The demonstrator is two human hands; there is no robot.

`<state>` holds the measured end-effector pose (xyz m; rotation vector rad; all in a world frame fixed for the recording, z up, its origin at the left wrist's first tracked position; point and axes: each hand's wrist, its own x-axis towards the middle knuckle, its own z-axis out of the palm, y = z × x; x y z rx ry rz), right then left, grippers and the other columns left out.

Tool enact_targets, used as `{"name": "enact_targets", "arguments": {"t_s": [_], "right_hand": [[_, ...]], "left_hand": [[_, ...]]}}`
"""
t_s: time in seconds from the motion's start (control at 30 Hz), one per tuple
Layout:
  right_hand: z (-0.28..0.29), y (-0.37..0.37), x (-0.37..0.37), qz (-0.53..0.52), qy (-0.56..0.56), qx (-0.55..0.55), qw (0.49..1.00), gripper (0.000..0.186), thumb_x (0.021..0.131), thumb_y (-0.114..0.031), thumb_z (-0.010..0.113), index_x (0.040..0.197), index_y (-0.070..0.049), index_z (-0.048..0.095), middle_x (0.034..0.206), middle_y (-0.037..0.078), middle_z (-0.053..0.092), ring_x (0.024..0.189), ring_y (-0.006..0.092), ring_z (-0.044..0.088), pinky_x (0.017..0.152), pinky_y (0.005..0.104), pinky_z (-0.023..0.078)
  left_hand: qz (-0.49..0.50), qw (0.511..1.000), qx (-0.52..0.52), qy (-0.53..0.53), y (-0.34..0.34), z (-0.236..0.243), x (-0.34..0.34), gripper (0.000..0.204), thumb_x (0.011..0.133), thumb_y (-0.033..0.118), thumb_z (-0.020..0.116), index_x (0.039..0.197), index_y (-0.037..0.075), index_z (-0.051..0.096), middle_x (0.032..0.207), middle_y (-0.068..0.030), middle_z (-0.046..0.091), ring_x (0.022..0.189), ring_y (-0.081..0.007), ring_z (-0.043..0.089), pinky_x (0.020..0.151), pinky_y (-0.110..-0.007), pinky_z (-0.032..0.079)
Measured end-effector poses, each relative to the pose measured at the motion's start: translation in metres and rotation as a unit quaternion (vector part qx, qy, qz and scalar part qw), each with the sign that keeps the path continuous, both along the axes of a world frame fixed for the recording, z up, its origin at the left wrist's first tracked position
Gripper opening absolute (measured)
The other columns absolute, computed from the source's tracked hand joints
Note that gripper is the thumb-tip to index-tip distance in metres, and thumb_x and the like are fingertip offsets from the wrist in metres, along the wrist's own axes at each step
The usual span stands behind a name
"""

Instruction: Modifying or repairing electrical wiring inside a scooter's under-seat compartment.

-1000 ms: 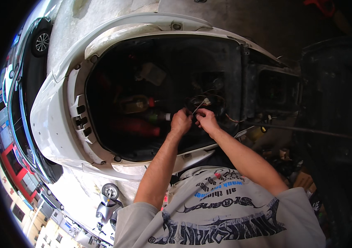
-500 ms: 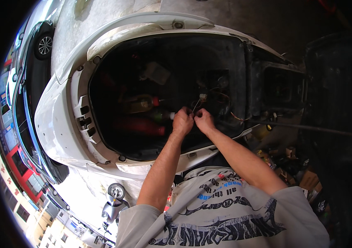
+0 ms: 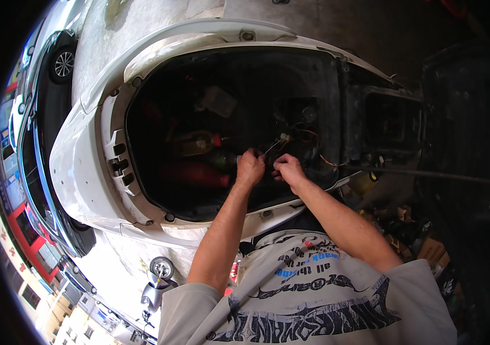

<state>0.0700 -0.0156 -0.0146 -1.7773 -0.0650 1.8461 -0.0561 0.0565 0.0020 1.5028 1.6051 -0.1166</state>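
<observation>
My left hand (image 3: 250,167) is over the near part of a scooter's dark under-seat compartment (image 3: 256,69), its fingers pinching a thin pale wire (image 3: 270,147). The wire runs up to a small white plug connector (image 3: 284,137), beside which other loose wires (image 3: 307,133) curl. A short gap to the right, my right hand (image 3: 290,171) has its fingers curled together; whatever they hold, if anything, is too small to make out. Left of my hands lie a bottle of yellowish liquid (image 3: 196,144), a green bottle (image 3: 217,159) and a red bottle (image 3: 201,174).
White body panels (image 3: 78,167) surround the compartment. A dark raised panel (image 3: 469,126) stands at the right, with a thin rod (image 3: 446,173) reaching toward it. Cardboard and clutter (image 3: 429,250) lie at lower right. A parked car (image 3: 55,144) is at far left.
My hands have moved apart: the left slightly leftward, the right slightly to the right. The white connector has shifted a little right and down.
</observation>
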Motion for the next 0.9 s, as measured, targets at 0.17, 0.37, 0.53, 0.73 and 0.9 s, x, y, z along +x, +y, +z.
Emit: {"name": "enact_targets", "arguments": {"t_s": [0.17, 0.37, 0.53, 0.73, 0.9], "right_hand": [[-0.002, -0.003, 0.001, -0.022, 0.01, 0.0, 1.0, 0.007, 0.088, -0.008, 0.058, 0.093, -0.004, 0.058, 0.084, 0.006, 0.062, 0.073, 0.0152, 0.062, 0.059, 0.0276, 0.052], [-0.011, -0.008, -0.002, -0.044, -0.003, 0.036, 0.998, 0.005, 0.088, -0.009, 0.059, 0.089, -0.004, 0.059, 0.079, 0.005, 0.062, 0.067, 0.0127, 0.061, 0.054, 0.0266, 0.05], [-0.014, -0.006, -0.001, 0.001, -0.049, 0.09, 0.995, 0.007, 0.09, -0.01, 0.061, 0.091, -0.003, 0.059, 0.077, 0.003, 0.062, 0.066, 0.0106, 0.06, 0.056, 0.0243, 0.05], [-0.017, -0.007, -0.002, -0.003, -0.065, 0.104, 0.992, 0.006, 0.087, -0.007, 0.061, 0.089, -0.001, 0.061, 0.076, 0.004, 0.063, 0.062, 0.0113, 0.06, 0.053, 0.0256, 0.049], [-0.019, -0.009, 0.0, 0.013, -0.064, 0.127, 0.99, 0.004, 0.087, -0.004, 0.06, 0.089, 0.0, 0.061, 0.076, 0.005, 0.063, 0.063, 0.0113, 0.061, 0.053, 0.0259, 0.051]], "left_hand": [[-0.01, 1.0, -0.004, 0.001, -0.004, -0.003, -0.001, 0.023, 0.083, 0.019, 0.062, 0.096, 0.0, 0.064, 0.092, -0.0208, 0.068, 0.093, -0.0365, 0.065, 0.081, -0.042, 0.05], [-0.028, 0.999, -0.019, -0.031, -0.006, -0.006, -0.006, 0.024, 0.078, 0.017, 0.069, 0.096, 0.002, 0.065, 0.091, -0.0181, 0.068, 0.09, -0.0325, 0.067, 0.08, -0.039, 0.052], [-0.052, 0.998, -0.029, -0.028, -0.004, -0.003, -0.002, 0.026, 0.076, 0.017, 0.071, 0.096, 0.001, 0.066, 0.09, -0.0169, 0.069, 0.089, -0.0292, 0.067, 0.079, -0.037, 0.052], [-0.064, 0.997, -0.033, -0.027, -0.006, -0.001, 0.0, 0.023, 0.075, 0.015, 0.072, 0.094, 0.003, 0.067, 0.089, -0.017, 0.069, 0.089, -0.0315, 0.068, 0.078, -0.039, 0.053], [-0.064, 0.997, -0.043, -0.03, -0.006, -0.003, -0.001, 0.023, 0.075, 0.015, 0.072, 0.095, 0.004, 0.068, 0.09, -0.0169, 0.07, 0.089, -0.0313, 0.068, 0.078, -0.039, 0.053]]}}
